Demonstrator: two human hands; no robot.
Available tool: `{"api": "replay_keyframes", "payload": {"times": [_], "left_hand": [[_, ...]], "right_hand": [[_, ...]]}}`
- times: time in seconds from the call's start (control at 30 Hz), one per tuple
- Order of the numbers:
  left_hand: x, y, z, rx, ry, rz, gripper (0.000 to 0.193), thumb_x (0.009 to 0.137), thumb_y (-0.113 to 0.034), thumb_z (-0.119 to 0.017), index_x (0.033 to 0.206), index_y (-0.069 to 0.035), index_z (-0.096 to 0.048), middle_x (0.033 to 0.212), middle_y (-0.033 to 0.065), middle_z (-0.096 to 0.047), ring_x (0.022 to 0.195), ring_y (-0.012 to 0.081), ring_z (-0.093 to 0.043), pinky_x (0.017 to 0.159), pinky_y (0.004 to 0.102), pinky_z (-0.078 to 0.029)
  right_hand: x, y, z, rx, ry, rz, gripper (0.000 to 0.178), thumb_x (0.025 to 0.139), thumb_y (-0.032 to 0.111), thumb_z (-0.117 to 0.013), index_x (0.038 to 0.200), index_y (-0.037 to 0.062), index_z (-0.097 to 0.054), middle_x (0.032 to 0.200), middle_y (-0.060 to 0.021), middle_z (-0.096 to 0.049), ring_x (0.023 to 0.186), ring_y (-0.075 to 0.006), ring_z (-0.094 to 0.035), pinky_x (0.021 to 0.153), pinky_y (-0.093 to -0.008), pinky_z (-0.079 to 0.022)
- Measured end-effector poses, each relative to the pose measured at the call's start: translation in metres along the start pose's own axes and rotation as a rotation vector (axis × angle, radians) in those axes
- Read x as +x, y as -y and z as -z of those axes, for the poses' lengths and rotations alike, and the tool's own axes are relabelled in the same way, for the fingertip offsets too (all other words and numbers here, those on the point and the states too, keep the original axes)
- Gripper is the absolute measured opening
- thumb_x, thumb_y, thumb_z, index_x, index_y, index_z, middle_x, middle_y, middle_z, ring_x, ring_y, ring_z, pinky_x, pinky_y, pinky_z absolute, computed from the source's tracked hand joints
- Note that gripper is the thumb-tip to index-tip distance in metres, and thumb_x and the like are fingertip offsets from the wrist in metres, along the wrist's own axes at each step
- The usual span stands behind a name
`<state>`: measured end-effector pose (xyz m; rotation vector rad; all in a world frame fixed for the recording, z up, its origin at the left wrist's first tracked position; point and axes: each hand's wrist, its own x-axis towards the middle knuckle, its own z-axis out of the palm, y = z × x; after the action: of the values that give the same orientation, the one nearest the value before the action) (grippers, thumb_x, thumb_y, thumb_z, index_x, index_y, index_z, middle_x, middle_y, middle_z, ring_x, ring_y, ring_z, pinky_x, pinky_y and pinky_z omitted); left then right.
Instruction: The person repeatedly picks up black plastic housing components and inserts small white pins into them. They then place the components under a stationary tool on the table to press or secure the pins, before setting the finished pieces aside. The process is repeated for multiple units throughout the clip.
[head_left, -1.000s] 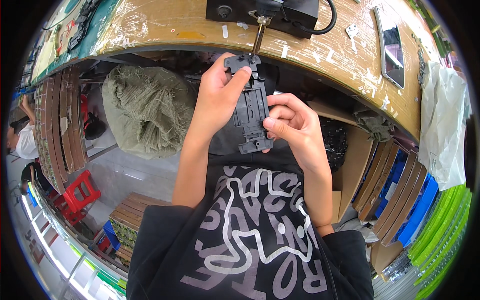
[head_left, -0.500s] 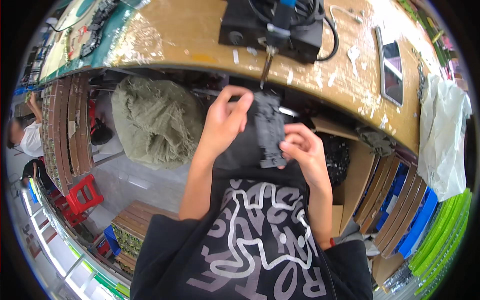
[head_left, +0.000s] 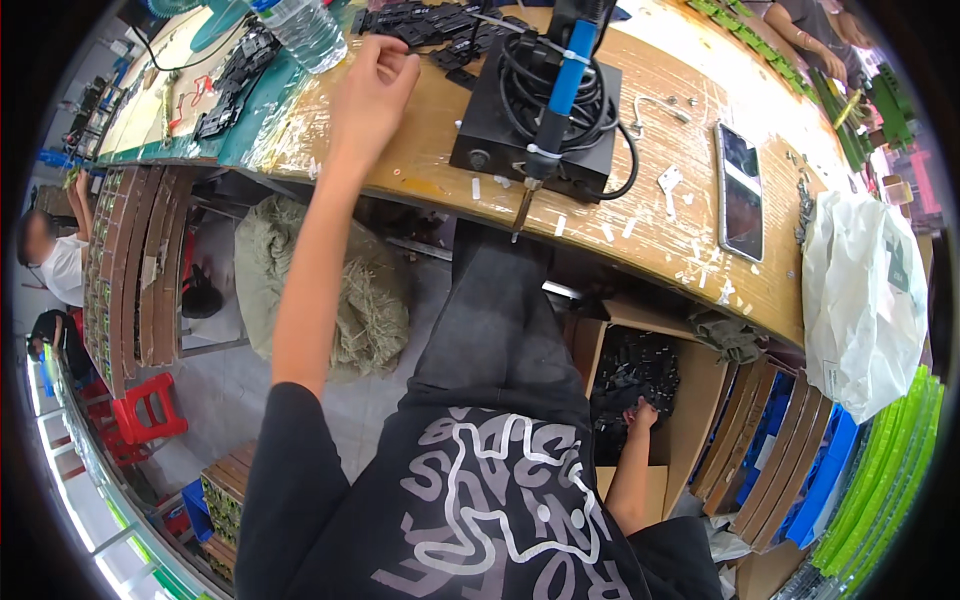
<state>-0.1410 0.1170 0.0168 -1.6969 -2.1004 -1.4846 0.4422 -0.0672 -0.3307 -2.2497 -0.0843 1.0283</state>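
Observation:
My left hand (head_left: 375, 95) is over the bench beside a pile of black plastic parts (head_left: 440, 25). Its fingers are loosely bent and apart from the thumb, and I see nothing held in it. Down to the right, my right hand (head_left: 641, 411) reaches to a cardboard box (head_left: 690, 410) heaped with black plastic pieces (head_left: 637, 370). The right fingers are small and partly hidden, so their grip does not show. Between the hands a soldering iron with a blue handle (head_left: 570, 80) points its tip past the bench edge, over a black box-shaped unit (head_left: 485, 140) with coiled cable.
A water bottle (head_left: 305, 35) stands at the back left of the wooden bench (head_left: 430, 200). To the right lie a phone (head_left: 740, 190) and a white bag (head_left: 865, 300) over the edge. Below are a cloth sack (head_left: 320, 290) and stacked trays (head_left: 780, 440). Other people are nearby.
The black plastic part is no longer between my hands. My left hand has moved up over the bench; my right has dropped to the cardboard box. The view has shifted, showing more of the bench.

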Motion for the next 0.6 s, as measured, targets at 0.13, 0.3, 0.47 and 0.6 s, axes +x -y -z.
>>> {"api": "replay_keyframes", "payload": {"times": [0.13, 0.3, 0.47, 0.6], "left_hand": [[0.049, 0.031, -0.019, 0.298, -0.033, -0.308, 0.025, 0.073, -0.022, -0.061, 0.090, -0.004, -0.054, 0.083, 0.0085, -0.059, 0.072, 0.0232, -0.055, 0.065, 0.0315, -0.044], [0.069, 0.043, -0.046, 0.565, 0.044, -0.346, 0.042, 0.073, -0.041, -0.058, 0.098, -0.007, -0.056, 0.092, 0.0107, -0.058, 0.087, 0.0298, -0.051, 0.075, 0.0394, -0.040], [0.074, 0.049, -0.041, 0.567, 0.066, -0.318, 0.047, 0.071, -0.045, -0.059, 0.100, -0.008, -0.056, 0.094, 0.0113, -0.058, 0.088, 0.0311, -0.051, 0.076, 0.0402, -0.039], [0.069, 0.039, -0.030, 0.529, -0.040, -0.280, 0.048, 0.072, -0.041, -0.061, 0.103, -0.005, -0.055, 0.088, 0.0150, -0.058, 0.084, 0.0284, -0.053, 0.073, 0.0355, -0.041]], "right_hand": [[-0.042, 0.061, -0.007, 0.336, 0.151, 0.440, 0.029, 0.077, 0.011, -0.058, 0.102, 0.0080, -0.044, 0.084, -0.0055, -0.053, 0.066, -0.0131, -0.052, 0.055, -0.0273, -0.047], [-0.223, 0.221, -0.008, 0.413, -0.121, 1.337, 0.032, 0.082, 0.002, -0.050, 0.112, -0.0003, -0.039, 0.106, -0.0113, -0.045, 0.083, -0.0153, -0.050, 0.070, -0.0256, -0.045], [-0.280, 0.315, -0.018, 0.423, 0.043, 1.615, 0.029, 0.079, -0.004, -0.049, 0.108, -0.0008, -0.043, 0.100, -0.0101, -0.048, 0.084, -0.0140, -0.051, 0.074, -0.0265, -0.044], [-0.252, 0.408, -0.057, -0.061, 0.012, 1.658, 0.022, 0.075, 0.004, -0.055, 0.096, -0.0028, -0.053, 0.092, -0.0124, -0.055, 0.083, -0.0199, -0.056, 0.073, -0.0285, -0.045]]}}
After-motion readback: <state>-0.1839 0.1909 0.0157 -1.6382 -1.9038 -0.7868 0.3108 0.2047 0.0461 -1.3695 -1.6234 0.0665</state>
